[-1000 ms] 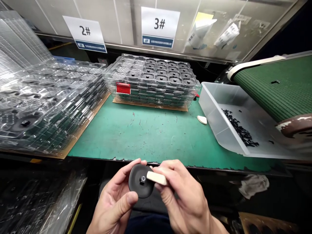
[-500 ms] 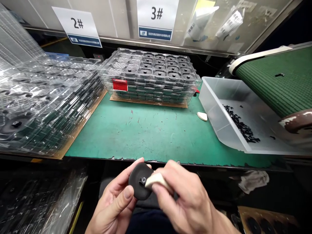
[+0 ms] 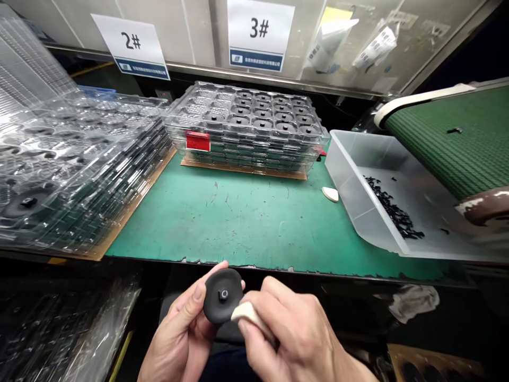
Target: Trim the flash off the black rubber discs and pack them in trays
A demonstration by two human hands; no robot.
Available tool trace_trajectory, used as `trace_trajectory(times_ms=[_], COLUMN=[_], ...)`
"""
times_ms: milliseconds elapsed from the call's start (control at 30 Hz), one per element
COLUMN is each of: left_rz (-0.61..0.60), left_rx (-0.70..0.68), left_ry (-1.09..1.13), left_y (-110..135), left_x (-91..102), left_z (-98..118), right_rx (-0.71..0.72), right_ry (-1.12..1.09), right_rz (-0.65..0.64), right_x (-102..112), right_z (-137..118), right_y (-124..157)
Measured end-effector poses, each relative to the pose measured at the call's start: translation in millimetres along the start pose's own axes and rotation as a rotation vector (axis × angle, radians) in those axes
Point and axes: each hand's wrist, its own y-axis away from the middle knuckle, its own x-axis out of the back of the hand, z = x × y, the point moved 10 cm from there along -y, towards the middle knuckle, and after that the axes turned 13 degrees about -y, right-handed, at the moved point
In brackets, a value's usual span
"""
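Note:
A round black disc (image 3: pixel 214 306) with a small raised post at its centre is gripped by its edge in my left hand (image 3: pixel 181 323), just in front of the table edge. Its concave face is turned up toward me. In my right hand (image 3: pixel 296 323) is a cream-white pad (image 3: pixel 249 314), pinched between thumb and fingers. The pad's tip lies against or very near the disc's lower right rim; exact contact I cannot tell. A second white pad (image 3: pixel 330 194) lies on the green table (image 3: pixel 238 223).
Stacked clear trays (image 3: pixel 254 154) holding black discs stand at the back; another tray stack (image 3: pixel 131 175) fills the left. On the right, a translucent bin (image 3: pixel 366 217) contains small black pieces (image 3: pixel 393 209), beside a green conveyor belt (image 3: pixel 469 132).
The pad has moved from near the disc's central post down to its lower right rim. My left hand has shifted slightly left and turned the disc more face-up.

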Motion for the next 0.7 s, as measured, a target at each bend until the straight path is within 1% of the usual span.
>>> trace_trajectory(times_ms=[67, 167, 200, 267, 333, 367, 467, 500, 533, 567, 667, 700], left_rz=[-0.027, -0.109, -0.137, -0.198, -0.238, -0.224, -0.087, -0.06, -0.065, -0.104, -0.298, -0.332], left_rx=[0.007, -0.011, -0.014, -0.004, -0.01, -0.024, -0.08, -0.093, -0.102, -0.106, -0.078, -0.069], left_ry=[-0.008, -0.015, -0.015, -0.007, 0.015, 0.026, 0.042, 0.043, 0.04, 0.03, -0.028, -0.039], left_y=[0.0, -1.2, -1.6, -1.6, -0.3, 0.2, 0.7, 0.9, 0.9, 0.8, 2.6, 3.1], left_x=[-1.9, -7.8, -9.9, -15.4, -20.7, -20.5, -9.4, -6.2, -5.7, -8.1, -22.2, -24.3], left_z=[-0.6, -3.8, -5.7, -9.5, -8.2, -5.3, 5.2, 7.3, 8.1, 7.7, -0.1, -2.1], right_rx=[0.005, -0.025, -0.014, 0.056, 0.1, 0.092, 0.027, 0.024, 0.027, 0.028, 0.05, 0.063], right_ry=[0.014, 0.038, 0.04, 0.046, 0.052, 0.052, 0.001, -0.014, -0.019, -0.015, 0.038, 0.054], right_rz=[0.014, 0.033, 0.022, -0.022, -0.046, -0.035, 0.011, 0.007, 0.0, -0.005, -0.022, -0.031], right_x=[-0.9, 2.9, 2.9, -0.6, -4.6, -5.1, -6.2, -7.9, -9.3, -9.6, -8.5, -8.9], right_z=[0.9, 7.8, 7.6, 1.2, -4.2, -4.3, 1.0, 1.4, 1.3, 1.4, -0.8, -2.4], right_y=[1.9, -0.1, -1.7, -4.4, -4.9, -4.6, -1.4, -0.6, -0.4, -1.0, -6.7, -8.5])
